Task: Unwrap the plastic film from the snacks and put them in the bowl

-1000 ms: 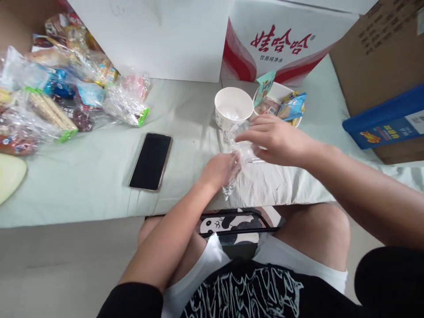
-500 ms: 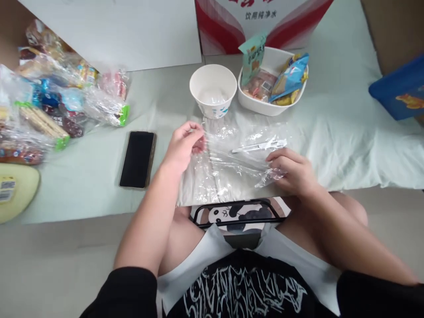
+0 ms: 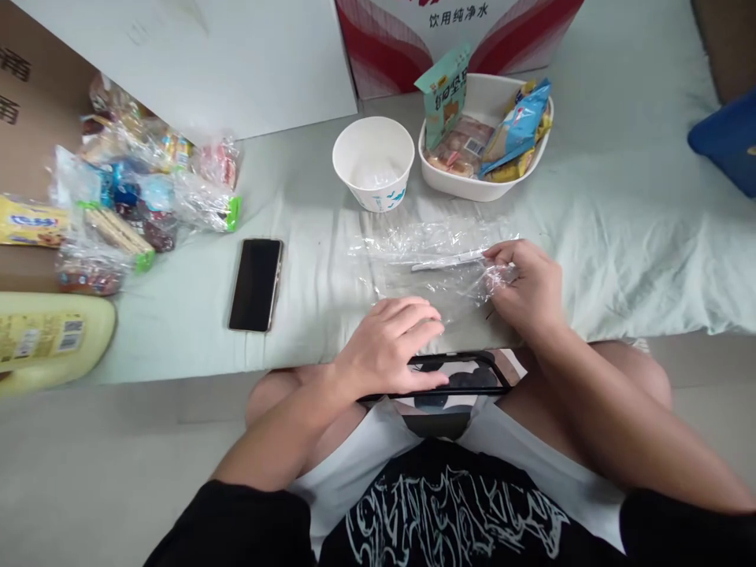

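Observation:
A crumpled sheet of clear plastic wrap (image 3: pixel 428 256) lies spread on the pale green cloth (image 3: pixel 177 331) near its front edge. My right hand (image 3: pixel 525 287) pinches the wrap's right end. My left hand (image 3: pixel 393 346) rests flat with fingers stretched out on the wrap's near edge. A thin white plastic utensil (image 3: pixel 452 261) lies under or in the wrap. Behind it stand an empty white paper bowl (image 3: pixel 373 161) and a white dish (image 3: pixel 449 183) filled with snack packets.
A black phone (image 3: pixel 256 283) lies face up left of my hands. Several bagged snacks (image 3: pixel 135 197) are piled at the far left, with a yellow packet (image 3: pixel 47 339) nearer. A red-and-white carton (image 3: pixel 454 27) and a white board (image 3: pixel 206 55) stand behind. A blue object (image 3: pixel 726 142) sits at right.
My left hand let go of the wrap's upper left corner and came down flat onto its near edge. My right hand moved up a little, still pinching the right end.

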`<state>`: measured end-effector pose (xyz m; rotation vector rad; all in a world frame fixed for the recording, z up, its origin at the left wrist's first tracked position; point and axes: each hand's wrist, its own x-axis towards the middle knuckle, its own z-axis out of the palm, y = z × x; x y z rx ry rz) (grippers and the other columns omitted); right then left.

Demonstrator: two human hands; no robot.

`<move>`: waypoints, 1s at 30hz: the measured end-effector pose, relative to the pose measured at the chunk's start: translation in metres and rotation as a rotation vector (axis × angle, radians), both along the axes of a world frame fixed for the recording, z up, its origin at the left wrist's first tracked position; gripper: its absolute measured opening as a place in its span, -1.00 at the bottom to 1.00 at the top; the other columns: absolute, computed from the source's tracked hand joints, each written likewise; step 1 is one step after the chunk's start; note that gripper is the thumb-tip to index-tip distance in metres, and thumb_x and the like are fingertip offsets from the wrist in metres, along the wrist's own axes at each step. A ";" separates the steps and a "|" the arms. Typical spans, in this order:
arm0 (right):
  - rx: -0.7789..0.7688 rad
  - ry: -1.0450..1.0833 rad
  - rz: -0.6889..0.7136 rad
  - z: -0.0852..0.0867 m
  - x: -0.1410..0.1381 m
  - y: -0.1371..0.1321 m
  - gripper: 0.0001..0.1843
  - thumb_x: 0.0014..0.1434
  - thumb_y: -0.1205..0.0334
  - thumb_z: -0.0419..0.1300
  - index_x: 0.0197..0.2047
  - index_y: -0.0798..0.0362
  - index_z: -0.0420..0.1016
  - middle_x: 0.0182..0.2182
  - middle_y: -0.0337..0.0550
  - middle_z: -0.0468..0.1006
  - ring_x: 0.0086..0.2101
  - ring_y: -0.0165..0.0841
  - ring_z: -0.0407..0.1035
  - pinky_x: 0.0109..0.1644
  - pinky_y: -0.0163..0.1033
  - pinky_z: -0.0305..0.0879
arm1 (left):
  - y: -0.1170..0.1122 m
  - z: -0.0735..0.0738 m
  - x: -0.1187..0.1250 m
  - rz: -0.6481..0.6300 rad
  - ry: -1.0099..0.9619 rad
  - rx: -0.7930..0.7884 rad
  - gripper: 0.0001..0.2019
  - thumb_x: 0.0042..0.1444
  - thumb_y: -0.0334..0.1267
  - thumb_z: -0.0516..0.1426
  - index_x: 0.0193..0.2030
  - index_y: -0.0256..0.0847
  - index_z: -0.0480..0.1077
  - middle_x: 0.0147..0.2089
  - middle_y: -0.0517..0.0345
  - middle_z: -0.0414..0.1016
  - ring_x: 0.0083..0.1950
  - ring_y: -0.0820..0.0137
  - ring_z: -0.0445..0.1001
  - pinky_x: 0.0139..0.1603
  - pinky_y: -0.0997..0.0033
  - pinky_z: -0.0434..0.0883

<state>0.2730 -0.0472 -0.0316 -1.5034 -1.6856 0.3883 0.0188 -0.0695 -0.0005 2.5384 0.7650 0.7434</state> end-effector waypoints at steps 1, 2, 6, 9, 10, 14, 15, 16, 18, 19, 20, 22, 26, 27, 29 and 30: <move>0.007 0.007 -0.010 0.000 0.000 0.002 -0.77 0.00 0.45 0.18 -0.43 -0.07 0.24 -0.30 -0.18 0.61 -0.25 -0.24 0.55 -0.15 -0.10 0.45 | -0.003 -0.006 0.004 0.008 0.089 0.008 -0.59 0.16 -0.09 0.30 0.09 -0.20 0.45 0.09 -0.09 0.60 0.20 0.04 0.54 0.13 -0.05 0.57; 0.016 0.009 -0.017 0.000 0.001 0.004 -0.77 0.01 0.44 0.18 -0.43 -0.07 0.24 -0.31 -0.17 0.61 -0.25 -0.24 0.54 -0.14 -0.09 0.45 | -0.002 -0.012 0.005 0.016 0.142 0.006 -0.58 0.17 -0.17 0.29 0.14 -0.24 0.44 0.16 -0.14 0.58 0.26 0.03 0.52 0.19 -0.06 0.56; 0.022 -0.022 0.028 -0.002 0.010 0.011 -0.76 0.04 0.43 0.21 -0.42 -0.07 0.22 -0.31 -0.16 0.60 -0.24 -0.22 0.55 -0.14 -0.07 0.47 | 0.016 -0.025 -0.009 0.011 0.086 -0.146 -0.84 0.26 -0.42 0.13 -0.14 -0.18 0.54 0.06 -0.03 0.66 0.21 0.17 0.58 0.22 0.01 0.56; -0.017 -0.010 0.172 -0.005 0.020 0.010 -0.70 0.06 0.40 0.26 -0.18 -0.08 0.32 -0.14 -0.07 0.61 -0.12 -0.14 0.57 -0.08 -0.01 0.51 | 0.030 -0.017 -0.022 0.084 -0.114 -0.364 -0.81 0.24 -0.41 0.10 -0.28 -0.15 0.53 -0.17 0.06 0.71 -0.01 0.25 0.66 0.05 0.14 0.62; -0.029 -0.001 0.230 -0.006 0.022 0.008 -0.61 0.07 0.38 0.27 -0.04 -0.08 0.32 -0.07 -0.02 0.60 -0.06 -0.11 0.56 -0.03 0.02 0.52 | 0.034 -0.012 -0.026 0.146 -0.182 -0.457 -0.83 0.23 -0.38 0.10 -0.28 -0.15 0.53 -0.21 0.06 0.70 -0.09 0.28 0.67 -0.04 0.19 0.63; -0.028 -0.040 0.358 -0.004 0.027 0.002 -0.36 0.18 0.27 0.30 0.27 -0.11 0.19 -0.06 0.02 0.55 -0.04 -0.09 0.53 0.10 0.07 0.51 | 0.044 0.000 -0.036 0.397 -0.450 -0.775 -0.89 0.17 -0.29 0.12 -0.32 -0.18 0.47 -0.38 0.10 0.65 -0.41 0.39 0.61 -0.43 0.41 0.51; -0.013 -0.062 0.381 -0.003 0.026 0.001 -0.38 0.19 0.23 0.32 0.26 -0.11 0.22 -0.16 -0.05 0.53 -0.12 -0.12 0.53 0.12 0.09 0.50 | 0.046 0.000 -0.037 0.434 -0.501 -0.815 -0.91 0.14 -0.28 0.13 -0.34 -0.18 0.44 -0.43 0.12 0.63 -0.46 0.41 0.58 -0.50 0.45 0.45; 0.007 -0.079 0.408 -0.001 0.026 0.001 -0.44 0.20 0.18 0.33 0.23 -0.10 0.27 -0.27 -0.14 0.48 -0.21 -0.16 0.51 0.14 0.13 0.49 | 0.048 0.000 -0.038 0.464 -0.533 -0.841 -0.93 0.11 -0.29 0.13 -0.36 -0.18 0.43 -0.46 0.14 0.61 -0.51 0.43 0.55 -0.54 0.47 0.41; 0.037 -0.074 0.456 0.001 0.025 0.000 -0.58 0.22 0.11 0.32 0.12 -0.08 0.38 -0.44 -0.29 0.31 -0.33 -0.23 0.44 0.24 0.24 0.41 | 0.050 -0.001 -0.038 0.507 -0.538 -0.871 -0.97 0.05 -0.32 0.14 -0.38 -0.18 0.41 -0.51 0.17 0.58 -0.55 0.45 0.51 -0.59 0.50 0.35; 0.039 -0.055 0.474 0.003 0.025 0.000 -0.62 0.23 0.08 0.31 0.09 -0.08 0.42 -0.48 -0.33 0.24 -0.37 -0.26 0.40 0.27 0.27 0.36 | 0.051 -0.001 -0.038 0.519 -0.522 -0.882 -0.98 0.03 -0.33 0.14 -0.38 -0.18 0.41 -0.53 0.18 0.57 -0.57 0.46 0.49 -0.59 0.50 0.34; 0.028 -0.033 0.485 0.004 0.025 0.001 -0.63 0.25 0.06 0.29 0.09 -0.08 0.44 -0.50 -0.36 0.20 -0.40 -0.29 0.37 0.28 0.27 0.35 | 0.052 0.000 -0.037 0.520 -0.500 -0.896 -0.98 0.02 -0.34 0.14 -0.39 -0.18 0.40 -0.54 0.20 0.55 -0.58 0.46 0.48 -0.60 0.50 0.33; -0.018 -0.008 0.486 0.006 0.025 0.001 -0.60 0.26 0.02 0.27 0.13 -0.06 0.47 -0.48 -0.33 0.23 -0.43 -0.32 0.32 0.18 0.18 0.43 | 0.053 0.003 -0.035 0.496 -0.450 -0.925 -0.99 0.00 -0.34 0.14 -0.40 -0.17 0.39 -0.57 0.22 0.53 -0.60 0.47 0.46 -0.60 0.50 0.34; -0.095 -0.048 0.498 0.008 0.027 0.001 -0.80 0.23 0.04 0.28 -0.18 -0.02 0.55 -0.19 -0.04 0.48 -0.19 -0.20 0.46 0.00 0.04 0.49 | 0.058 0.009 -0.034 0.408 -0.327 -0.947 -0.98 -0.02 -0.35 0.15 -0.39 -0.17 0.40 -0.60 0.23 0.50 -0.59 0.45 0.46 -0.55 0.47 0.39; -0.112 -0.060 0.512 0.008 0.028 0.001 -0.83 0.24 0.07 0.27 -0.29 -0.01 0.51 -0.10 0.02 0.51 -0.10 -0.16 0.48 0.04 0.05 0.47 | 0.059 0.010 -0.034 0.391 -0.300 -0.942 -0.97 -0.02 -0.34 0.15 -0.39 -0.17 0.40 -0.60 0.23 0.50 -0.58 0.44 0.48 -0.53 0.47 0.41; -0.138 -0.073 0.558 0.008 0.029 -0.001 -0.77 0.25 0.14 0.23 -0.42 -0.01 0.38 -0.02 0.02 0.57 0.03 -0.11 0.50 0.21 0.13 0.38 | 0.061 0.011 -0.035 0.366 -0.272 -0.928 -0.97 0.00 -0.33 0.16 -0.37 -0.17 0.41 -0.60 0.23 0.49 -0.56 0.42 0.50 -0.50 0.45 0.43; -0.145 -0.071 0.581 0.008 0.029 -0.003 -0.75 0.27 0.18 0.20 -0.44 -0.01 0.32 -0.05 -0.02 0.61 0.07 -0.10 0.51 0.28 0.16 0.31 | 0.062 0.010 -0.036 0.361 -0.271 -0.916 -0.96 0.01 -0.31 0.16 -0.36 -0.17 0.41 -0.60 0.23 0.49 -0.56 0.42 0.50 -0.48 0.45 0.44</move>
